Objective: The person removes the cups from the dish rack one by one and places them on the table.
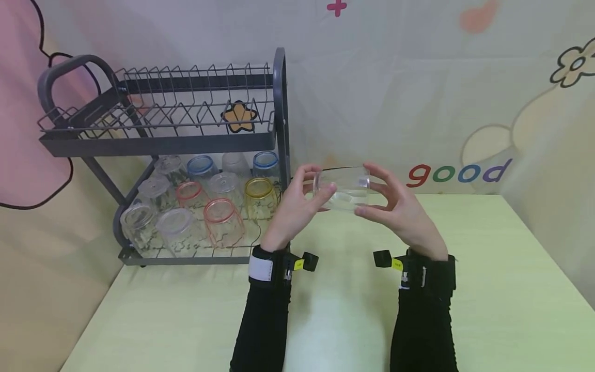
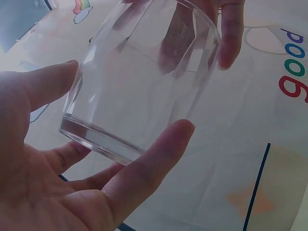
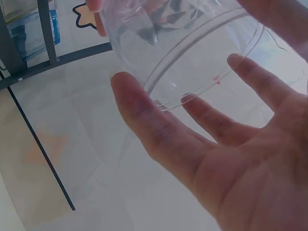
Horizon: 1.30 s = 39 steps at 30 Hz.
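A clear drinking glass (image 1: pixel 345 187) lies sideways in the air between both hands, above the back of the table. My left hand (image 1: pixel 299 204) grips its thick base end, thumb on the near side; the left wrist view shows that base (image 2: pixel 101 139) among the fingers. With thumb and fingertips my right hand (image 1: pixel 402 209) holds the other end, around the open rim (image 3: pixel 192 41). The glass is see-through, and fingers show through its wall in the left wrist view.
Left of the hands stands a dark two-tier dish rack (image 1: pixel 158 144). Its upper tier has bare wire slots; several upside-down glasses, clear, red-rimmed (image 1: pixel 223 222), blue-rimmed (image 1: pixel 266 163) and yellow-rimmed (image 1: pixel 259 196), fill the lower tier. A printed cloth (image 1: pixel 372 103) hangs behind the pale green table (image 1: pixel 492 289).
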Available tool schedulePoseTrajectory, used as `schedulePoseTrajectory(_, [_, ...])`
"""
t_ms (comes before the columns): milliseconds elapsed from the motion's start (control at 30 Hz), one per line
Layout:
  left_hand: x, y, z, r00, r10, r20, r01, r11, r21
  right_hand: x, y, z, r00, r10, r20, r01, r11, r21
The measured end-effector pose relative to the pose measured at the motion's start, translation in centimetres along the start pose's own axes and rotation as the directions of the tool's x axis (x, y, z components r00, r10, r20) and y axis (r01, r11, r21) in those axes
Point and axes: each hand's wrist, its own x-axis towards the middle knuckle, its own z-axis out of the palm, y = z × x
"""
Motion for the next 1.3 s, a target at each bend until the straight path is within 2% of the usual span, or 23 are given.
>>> schedulePoseTrajectory(133, [0.4,-0.4,0.6,0.999,-0.015,0.047,0.015,1.000,-0.003,-0.4,0.1,-0.7,1.000,0.013,-0.022,-0.014,0.999,-0.045])
schedulePoseTrajectory(333, [-0.4,-0.7,1.1,0.997,-0.049,0.058,0.049,0.999,0.000,-0.9,0.3,-0.9,1.000,0.028,-0.008,-0.028,0.998,-0.047])
schedulePoseTrajectory(733, [-0.9,-0.3,0.9,0.995,-0.030,0.095,0.029,0.999,0.016,-1.0,0.1,-1.2,1.000,-0.004,0.017,0.005,0.998,-0.061])
schedulePoseTrajectory(833, [-1.0,-0.1,0.7,0.994,-0.032,0.104,0.026,0.998,0.056,-1.0,0.0,-1.3,1.000,-0.015,0.024,0.017,0.998,-0.059])
schedulePoseTrajectory(967, [-1.1,0.6,0.6,0.991,-0.021,0.133,-0.002,0.985,0.172,-1.2,0.0,-1.9,0.999,-0.027,0.033,0.028,0.998,-0.051])
schedulePoseTrajectory(1133, [-2.2,1.4,0.3,0.973,-0.044,0.225,-0.035,0.941,0.335,-2.5,0.0,-3.3,0.997,-0.043,0.070,0.045,0.999,-0.028])
schedulePoseTrajectory(1233, [-3.0,1.8,0.2,0.961,-0.041,0.273,-0.069,0.921,0.384,-3.4,0.0,-4.2,0.996,-0.039,0.086,0.041,0.999,-0.015])
schedulePoseTrajectory(1300, [-3.4,2.2,0.1,0.959,-0.020,0.282,-0.102,0.907,0.409,-3.9,-0.1,-4.6,0.996,-0.031,0.078,0.033,0.999,-0.026])
